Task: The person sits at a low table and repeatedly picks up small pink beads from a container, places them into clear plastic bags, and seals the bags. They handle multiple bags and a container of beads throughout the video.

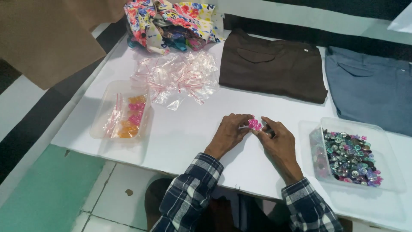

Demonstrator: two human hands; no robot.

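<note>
While both hands met in the middle of the white table, they held a little bunch of pink beads between them. The left hand had its fingertips pinched together on the bunch, and the right hand pinched it from the other side. It looked like the step of gathering pink beads into one small lot. A pile of little clear bags lay farther back, a clear tub with filled bags sat to the left, and a tub of mixed beads sat to the right. A careful, tight pinch seemed needed, or beads could roll off.
</note>
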